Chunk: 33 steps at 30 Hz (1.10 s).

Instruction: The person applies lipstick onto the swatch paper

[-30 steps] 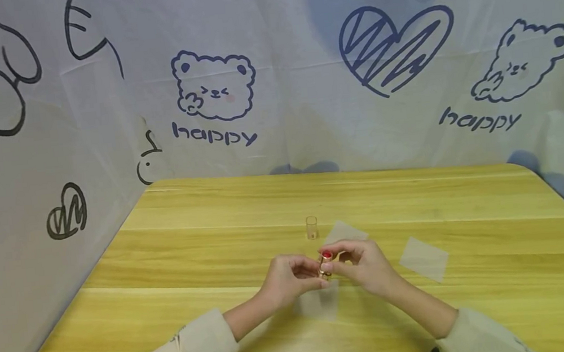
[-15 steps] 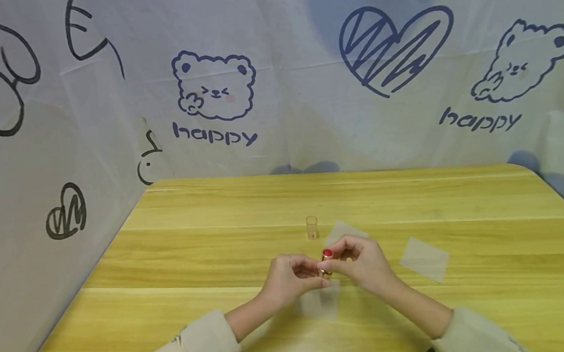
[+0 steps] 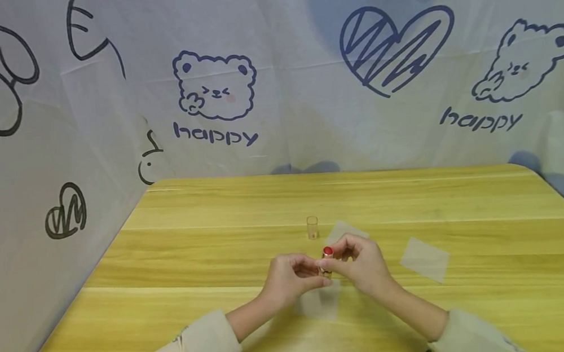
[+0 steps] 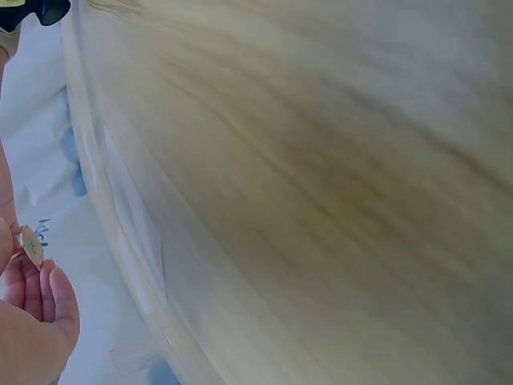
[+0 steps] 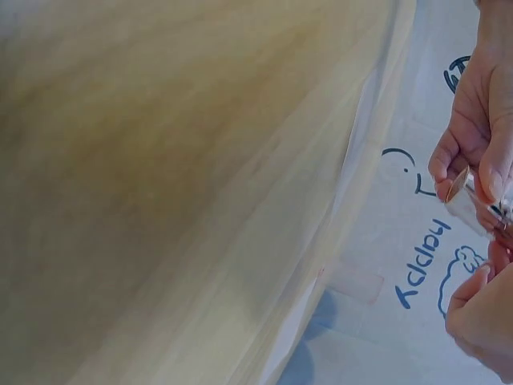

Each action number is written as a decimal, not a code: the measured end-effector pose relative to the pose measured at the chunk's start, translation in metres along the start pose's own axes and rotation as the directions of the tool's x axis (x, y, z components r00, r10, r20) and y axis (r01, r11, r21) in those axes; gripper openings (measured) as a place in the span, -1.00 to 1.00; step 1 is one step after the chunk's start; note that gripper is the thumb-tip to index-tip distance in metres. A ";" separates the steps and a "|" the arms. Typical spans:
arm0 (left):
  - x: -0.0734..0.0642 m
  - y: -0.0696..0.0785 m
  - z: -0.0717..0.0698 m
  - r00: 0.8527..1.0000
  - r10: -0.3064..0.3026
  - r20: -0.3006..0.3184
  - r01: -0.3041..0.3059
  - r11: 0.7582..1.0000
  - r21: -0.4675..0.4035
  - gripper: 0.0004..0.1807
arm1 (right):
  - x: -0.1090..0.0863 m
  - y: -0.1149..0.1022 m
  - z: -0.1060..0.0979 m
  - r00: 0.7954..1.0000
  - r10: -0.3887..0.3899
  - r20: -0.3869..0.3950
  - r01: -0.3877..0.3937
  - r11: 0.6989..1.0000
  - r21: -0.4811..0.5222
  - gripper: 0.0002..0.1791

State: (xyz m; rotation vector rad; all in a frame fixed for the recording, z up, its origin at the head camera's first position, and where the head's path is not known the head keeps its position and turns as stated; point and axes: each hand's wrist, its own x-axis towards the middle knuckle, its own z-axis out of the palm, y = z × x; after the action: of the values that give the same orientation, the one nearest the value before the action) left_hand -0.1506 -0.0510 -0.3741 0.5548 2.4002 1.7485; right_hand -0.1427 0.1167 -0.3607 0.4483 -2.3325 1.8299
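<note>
A lipstick [image 3: 328, 251] with a red tip and a shiny gold-toned tube stands upright between the two hands, above the table. My left hand [image 3: 283, 280] grips its lower part between thumb and fingers. The thumb and forefinger of my right hand [image 3: 365, 261] pinch the tube just under the red tip. In the left wrist view the flat underside of the lipstick [image 4: 32, 246] shows at the fingertips. The right wrist view has the clear-walled lower part of the lipstick [image 5: 465, 200] in the left fingers. A transparent cap [image 3: 312, 227] stands on the table behind the hands.
Square pieces of thin, pale paper lie on the wooden table [image 3: 192, 252]: one sheet [image 3: 321, 303] under the hands, another sheet [image 3: 345, 230] behind the right hand, a third sheet [image 3: 425, 258] to the right. A white cloth [image 3: 296, 112] with drawings hangs behind.
The right fingers have shifted slightly around the tube, and the red tip shows a little higher above them. The left hand, cap and papers stay in place.
</note>
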 end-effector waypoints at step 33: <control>-0.003 -0.004 -0.012 0.996 0.008 -0.086 -0.012 0.999 -0.051 -0.69 | 0.001 0.002 -0.005 0.999 0.034 0.039 -0.033 0.999 -0.029 -0.63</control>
State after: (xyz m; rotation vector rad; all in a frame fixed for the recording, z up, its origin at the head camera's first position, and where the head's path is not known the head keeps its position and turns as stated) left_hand -0.1519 -0.0638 -0.3740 0.4965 2.4044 1.8690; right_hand -0.1448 0.1222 -0.3612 0.4490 -2.4023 1.8167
